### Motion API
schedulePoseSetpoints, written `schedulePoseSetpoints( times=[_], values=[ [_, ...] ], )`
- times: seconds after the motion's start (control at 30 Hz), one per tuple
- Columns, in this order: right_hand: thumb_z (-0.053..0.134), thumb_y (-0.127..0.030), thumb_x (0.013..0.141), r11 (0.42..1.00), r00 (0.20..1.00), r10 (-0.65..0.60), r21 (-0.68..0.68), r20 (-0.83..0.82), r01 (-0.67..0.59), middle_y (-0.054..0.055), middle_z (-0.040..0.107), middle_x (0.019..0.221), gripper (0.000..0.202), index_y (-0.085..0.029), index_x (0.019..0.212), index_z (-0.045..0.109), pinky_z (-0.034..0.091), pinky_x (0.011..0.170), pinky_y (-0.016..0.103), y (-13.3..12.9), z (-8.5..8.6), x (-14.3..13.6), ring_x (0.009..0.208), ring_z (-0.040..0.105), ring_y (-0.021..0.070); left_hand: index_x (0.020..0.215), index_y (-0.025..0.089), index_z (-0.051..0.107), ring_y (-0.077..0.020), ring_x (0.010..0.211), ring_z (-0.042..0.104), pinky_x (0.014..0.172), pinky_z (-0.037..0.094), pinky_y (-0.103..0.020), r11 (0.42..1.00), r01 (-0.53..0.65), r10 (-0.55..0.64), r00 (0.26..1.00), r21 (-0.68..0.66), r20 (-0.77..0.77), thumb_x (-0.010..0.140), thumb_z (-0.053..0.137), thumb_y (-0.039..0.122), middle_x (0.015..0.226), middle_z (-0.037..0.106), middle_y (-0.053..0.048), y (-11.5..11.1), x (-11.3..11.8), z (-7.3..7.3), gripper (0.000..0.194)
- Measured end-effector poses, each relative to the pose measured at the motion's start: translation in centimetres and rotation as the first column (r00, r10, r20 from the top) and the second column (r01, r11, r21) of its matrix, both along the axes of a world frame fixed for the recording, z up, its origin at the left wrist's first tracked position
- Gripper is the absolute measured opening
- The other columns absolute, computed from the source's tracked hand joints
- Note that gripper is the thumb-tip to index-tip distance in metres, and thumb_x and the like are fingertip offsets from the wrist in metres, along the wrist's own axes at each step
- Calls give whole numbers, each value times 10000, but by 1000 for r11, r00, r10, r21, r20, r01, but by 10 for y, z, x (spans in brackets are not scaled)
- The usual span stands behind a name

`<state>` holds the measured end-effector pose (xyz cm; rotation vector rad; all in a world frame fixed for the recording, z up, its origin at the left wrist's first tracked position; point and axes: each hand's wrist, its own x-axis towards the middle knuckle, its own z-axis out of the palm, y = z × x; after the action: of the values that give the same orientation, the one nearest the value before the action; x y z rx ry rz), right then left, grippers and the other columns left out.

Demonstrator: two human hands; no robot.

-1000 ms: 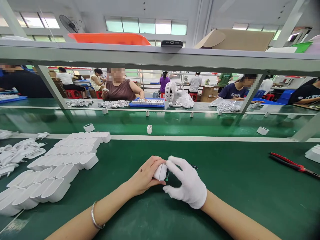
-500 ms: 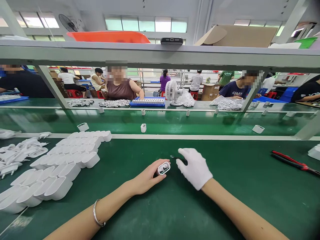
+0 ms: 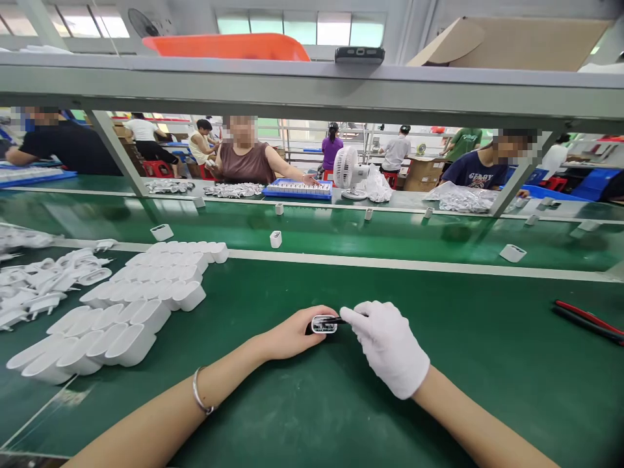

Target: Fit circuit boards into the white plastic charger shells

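My left hand (image 3: 287, 335) is closed around a small white plastic charger housing (image 3: 318, 329). The housing's oval open end faces me, with dark and metallic parts inside. My right hand (image 3: 390, 344), in a white glove, pinches slim black tweezers (image 3: 337, 320). The tweezers reach left across the opening of the housing; their tips are too small to tell whether they touch the parts within. To the left, rows of white housings (image 3: 129, 344) stand close together on the green table. Beyond them is a heap of white plug pieces (image 3: 43, 286).
Black and red pliers (image 3: 589, 322) lie at the right. Past a pale edge strip, a green belt carries loose white housings (image 3: 275, 239). A grey shelf (image 3: 292, 84) spans above, bearing an orange tray (image 3: 229, 47) and a phone (image 3: 359, 54). Co-workers sit opposite near a fan (image 3: 347, 169).
My right hand has brought the tweezers left to the housing's opening, from a small gap away. My left hand has turned the housing more level. The whole view has shifted slightly.
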<state>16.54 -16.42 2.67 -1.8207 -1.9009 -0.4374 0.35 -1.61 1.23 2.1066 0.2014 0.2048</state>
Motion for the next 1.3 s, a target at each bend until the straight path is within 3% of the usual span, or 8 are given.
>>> schedulePoseSetpoints(
  times=[0.2, 0.6, 1.07, 1.3],
  values=[
    [478, -143, 852, 983, 987, -139, 129, 83, 127, -14, 564, 675, 177, -241, 857, 625, 223, 617, 289, 0, 1, -7, 579, 402, 127, 1167, 221, 540, -190, 1021, 562, 913, 438, -323, 1000, -2, 2, 1000, -31, -2, 836, 524, 143, 1134, 599, -34, 0, 0, 1, 340],
    [493, -70, 791, 985, 983, -124, 140, 135, 105, -25, 551, 654, 189, -230, 797, 595, 195, 591, 298, 5, -7, -12, 559, 364, 119, 1175, 225, 545, -188, 1042, 566, 936, 433, -331, 999, 19, -19, 1000, -45, 14, 852, 525, 156, 1150, 606, -34, 1, 2, 0, 331],
    [482, -4, 758, 977, 947, -157, 182, 281, 108, -12, 545, 647, 258, -216, 840, 605, 186, 594, 331, 4, 0, -14, 576, 366, 144, 1165, 226, 550, -190, 1042, 570, 937, 446, -336, 1000, 3, -3, 1000, -1, 3, 827, 521, 118, 1144, 616, -29, 0, 2, -1, 357],
    [505, -116, 763, 977, 965, -193, 126, 179, 172, -6, 534, 650, 117, -208, 734, 572, 192, 612, 330, -7, 14, -12, 586, 371, 142, 1173, 231, 549, -198, 1060, 572, 946, 443, -348, 1000, -1, 1, 1000, 5, 7, 841, 516, 135, 1163, 619, -32, -1, 1, 0, 348]
  ],
)
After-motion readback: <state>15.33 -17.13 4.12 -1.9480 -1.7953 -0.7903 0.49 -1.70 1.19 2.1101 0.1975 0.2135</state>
